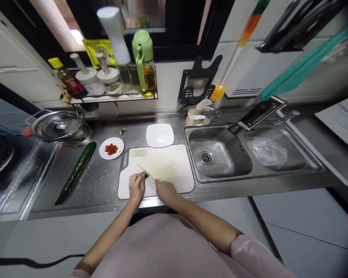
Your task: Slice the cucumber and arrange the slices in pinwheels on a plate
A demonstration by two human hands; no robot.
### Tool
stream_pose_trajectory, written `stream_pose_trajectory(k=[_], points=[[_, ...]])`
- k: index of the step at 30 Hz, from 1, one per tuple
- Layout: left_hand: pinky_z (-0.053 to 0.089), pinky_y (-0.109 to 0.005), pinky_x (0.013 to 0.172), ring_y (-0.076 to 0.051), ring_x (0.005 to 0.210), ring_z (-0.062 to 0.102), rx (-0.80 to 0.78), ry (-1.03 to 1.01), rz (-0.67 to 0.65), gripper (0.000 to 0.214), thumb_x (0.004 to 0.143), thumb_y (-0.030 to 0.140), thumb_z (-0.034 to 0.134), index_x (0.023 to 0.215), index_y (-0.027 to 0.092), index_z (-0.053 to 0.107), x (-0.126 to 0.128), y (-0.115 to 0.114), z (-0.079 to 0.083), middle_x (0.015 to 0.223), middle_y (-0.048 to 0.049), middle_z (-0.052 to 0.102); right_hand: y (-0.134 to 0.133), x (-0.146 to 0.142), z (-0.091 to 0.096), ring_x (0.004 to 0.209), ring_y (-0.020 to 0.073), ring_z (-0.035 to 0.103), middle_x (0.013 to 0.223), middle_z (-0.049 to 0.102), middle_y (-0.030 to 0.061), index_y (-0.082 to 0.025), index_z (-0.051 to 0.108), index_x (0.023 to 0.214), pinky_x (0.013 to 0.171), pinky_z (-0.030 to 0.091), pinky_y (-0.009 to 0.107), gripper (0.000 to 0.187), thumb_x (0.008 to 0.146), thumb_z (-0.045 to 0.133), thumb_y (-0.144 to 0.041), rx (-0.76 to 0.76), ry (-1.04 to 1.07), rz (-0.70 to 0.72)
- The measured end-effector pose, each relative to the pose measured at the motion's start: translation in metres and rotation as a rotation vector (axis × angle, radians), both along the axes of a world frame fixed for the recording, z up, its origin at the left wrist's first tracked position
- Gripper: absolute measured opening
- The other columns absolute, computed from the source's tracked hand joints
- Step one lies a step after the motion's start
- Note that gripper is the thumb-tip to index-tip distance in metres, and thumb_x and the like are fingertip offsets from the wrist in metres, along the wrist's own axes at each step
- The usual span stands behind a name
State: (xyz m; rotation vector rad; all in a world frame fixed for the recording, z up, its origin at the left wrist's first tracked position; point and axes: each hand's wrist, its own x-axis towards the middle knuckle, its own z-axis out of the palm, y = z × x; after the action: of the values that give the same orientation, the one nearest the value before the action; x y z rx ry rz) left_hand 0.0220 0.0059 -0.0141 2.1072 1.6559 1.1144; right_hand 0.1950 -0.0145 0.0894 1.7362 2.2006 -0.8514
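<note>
My right hand (166, 192) is closed around the handle of a kitchen knife (145, 172), its blade pointing up and left over the white cutting board (171, 156). Just left of the blade, my left hand (137, 187) has its fingers bent and pressed together on the board. A small dark bit shows at those fingertips, too little to name. Several thin cucumber slices (139, 153) lie overlapping at the board's upper left. A wet, pale green patch marks the board's middle.
A whole cucumber (75, 173) and a plate (116, 154) of chopped red pieces lie to the left. Behind the board are a white square dish (159, 141) and cucumber scraps (122, 131). A lidded pot (60, 129) stands far left; a double sink (220, 175) adjoins at right.
</note>
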Motion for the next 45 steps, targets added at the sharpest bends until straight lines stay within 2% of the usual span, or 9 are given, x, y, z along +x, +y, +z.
stream_pose_trajectory(k=[17,25,34,38,45], points=[[0.046,-0.034,0.080,-0.018,0.088,0.057,0.001,0.012,0.011,0.021,0.093,0.022,0.047,0.100,0.020,0.066,0.002,0.001,0.003,0.089,-0.0065,0.064,0.005,0.007,-0.007,0.087,0.0240,0.068,0.089,0.070,0.0128,-0.014,0.056,0.107,0.071,0.047,0.030,0.025,0.088,0.041,-0.012,0.027,0.038,0.030],[0.046,-0.035,0.082,-0.019,0.088,0.057,-0.031,0.017,0.003,0.024,0.094,0.023,0.044,0.103,0.020,0.065,0.002,0.002,-0.002,0.088,-0.0068,0.064,0.011,0.000,-0.016,0.088,0.0250,0.068,0.089,0.070,0.0136,-0.014,0.057,0.107,0.070,0.048,0.031,0.028,0.085,0.041,-0.008,0.046,0.027,0.002],[0.045,-0.034,0.085,-0.019,0.090,0.056,-0.075,-0.002,0.042,0.025,0.094,0.026,0.041,0.103,0.020,0.064,0.005,0.002,0.003,0.090,-0.0068,0.063,0.013,0.000,-0.009,0.089,0.0228,0.068,0.093,0.070,0.0146,-0.013,0.057,0.109,0.072,0.046,0.029,0.027,0.086,0.042,-0.009,0.047,0.041,-0.032],[0.045,-0.035,0.087,-0.020,0.092,0.057,-0.100,-0.013,0.081,0.024,0.091,0.026,0.041,0.099,0.020,0.064,0.008,0.003,0.010,0.092,-0.0069,0.064,0.012,0.003,-0.003,0.092,0.0230,0.067,0.098,0.069,0.0159,-0.012,0.057,0.110,0.072,0.045,0.029,0.028,0.087,0.041,-0.011,0.054,0.063,-0.058],[0.045,-0.036,0.089,-0.021,0.096,0.059,-0.145,-0.119,0.227,0.024,0.089,0.026,0.041,0.095,0.021,0.063,0.019,0.003,0.014,0.096,-0.0070,0.065,0.009,0.009,0.001,0.091,0.0238,0.066,0.096,0.070,0.0151,-0.013,0.059,0.110,0.072,0.044,0.030,0.030,0.087,0.040,-0.014,0.081,0.087,-0.078]])
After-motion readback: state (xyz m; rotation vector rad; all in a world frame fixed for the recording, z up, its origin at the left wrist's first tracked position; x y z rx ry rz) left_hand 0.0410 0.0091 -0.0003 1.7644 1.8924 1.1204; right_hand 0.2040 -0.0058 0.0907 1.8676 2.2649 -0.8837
